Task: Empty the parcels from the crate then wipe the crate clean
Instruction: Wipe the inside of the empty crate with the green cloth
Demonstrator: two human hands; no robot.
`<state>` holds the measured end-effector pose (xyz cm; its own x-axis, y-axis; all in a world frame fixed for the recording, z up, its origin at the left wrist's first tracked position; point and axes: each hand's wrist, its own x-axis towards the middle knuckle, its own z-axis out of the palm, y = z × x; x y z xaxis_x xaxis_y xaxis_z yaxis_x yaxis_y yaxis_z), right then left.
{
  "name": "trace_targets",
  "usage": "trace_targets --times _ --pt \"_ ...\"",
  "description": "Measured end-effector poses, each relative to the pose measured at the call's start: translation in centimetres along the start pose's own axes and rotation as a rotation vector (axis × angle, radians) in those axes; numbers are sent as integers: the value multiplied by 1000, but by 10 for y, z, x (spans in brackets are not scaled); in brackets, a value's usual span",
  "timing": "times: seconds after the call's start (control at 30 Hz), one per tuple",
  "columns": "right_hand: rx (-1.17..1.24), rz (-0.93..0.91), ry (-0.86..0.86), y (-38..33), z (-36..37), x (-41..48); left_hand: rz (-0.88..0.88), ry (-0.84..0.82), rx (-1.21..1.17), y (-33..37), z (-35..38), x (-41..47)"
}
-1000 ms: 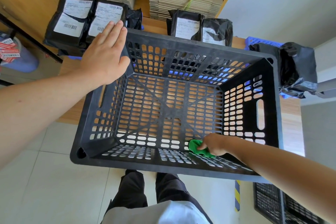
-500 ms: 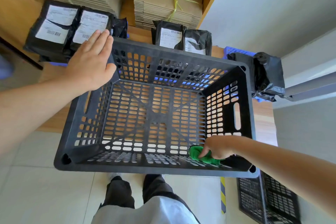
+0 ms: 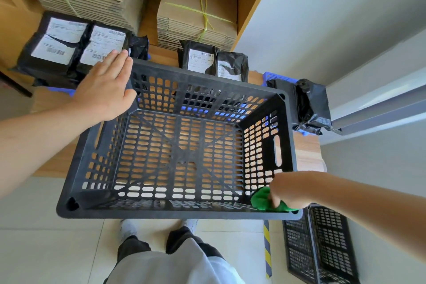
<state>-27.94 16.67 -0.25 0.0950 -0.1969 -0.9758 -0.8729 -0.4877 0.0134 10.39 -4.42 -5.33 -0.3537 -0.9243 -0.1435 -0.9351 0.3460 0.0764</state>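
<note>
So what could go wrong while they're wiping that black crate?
The crate juts past the table edge, and the right hand presses the green cloth into its overhanging near corner, so it might tip toward the person. The left hand only lies flat on the far rim, a weak hold. The cloth could also snag in the crate's openings.

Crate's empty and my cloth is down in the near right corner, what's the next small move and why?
Probably sweep the green cloth leftward along the near wall toward the near left corner. The right hand grips it bunched in the near right corner of the crate, no parcels lie inside, and the left hand rests flat on the far left rim, which should steady it.
</note>
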Motion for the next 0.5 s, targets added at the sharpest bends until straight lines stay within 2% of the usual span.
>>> trace_targets --times 0.13,0.3,0.5 --pt "-73 41 -49 -2 9 8 5 7 -9 -2 2 2" --pt "69 127 -5 -15 11 42 18 19 -8 -5 7 4" --pt "122 97 42 -19 7 75 28 48 -10 -9 14 8"
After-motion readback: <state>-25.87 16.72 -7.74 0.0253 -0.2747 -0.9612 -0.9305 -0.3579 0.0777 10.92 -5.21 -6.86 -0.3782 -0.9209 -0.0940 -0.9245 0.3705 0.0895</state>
